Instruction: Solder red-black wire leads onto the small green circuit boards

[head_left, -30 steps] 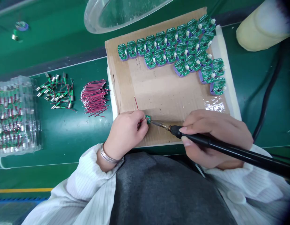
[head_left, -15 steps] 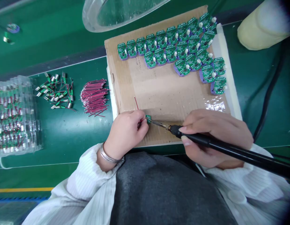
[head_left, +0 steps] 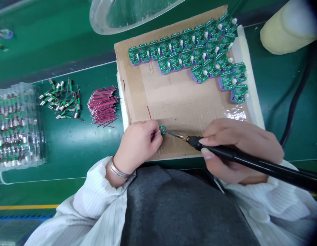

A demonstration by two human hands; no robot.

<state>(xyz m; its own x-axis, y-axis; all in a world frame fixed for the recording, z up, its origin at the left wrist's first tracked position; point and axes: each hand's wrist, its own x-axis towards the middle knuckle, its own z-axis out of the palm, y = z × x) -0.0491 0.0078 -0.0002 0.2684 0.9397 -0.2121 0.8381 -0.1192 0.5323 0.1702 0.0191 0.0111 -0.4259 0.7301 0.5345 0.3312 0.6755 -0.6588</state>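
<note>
My left hand (head_left: 139,145) is closed in a pinch on a small green circuit board (head_left: 162,130) with a red wire (head_left: 148,112) sticking up from it, at the near edge of a cardboard sheet (head_left: 173,99). My right hand (head_left: 237,150) grips a black soldering iron (head_left: 250,163). Its metal tip touches the small board from the right. Several finished green boards (head_left: 199,54) lie in rows along the far side of the cardboard.
A bundle of red wires (head_left: 103,106) and a scatter of small motors with green leads (head_left: 61,99) lie on the green mat to the left. A clear plastic tray stack (head_left: 16,126) stands at far left. A clear dome (head_left: 127,13) is at the back, a cream object (head_left: 288,27) at top right.
My right hand and the soldering iron have shifted slightly to the right, with the tip still at the board. My left hand has stayed put.
</note>
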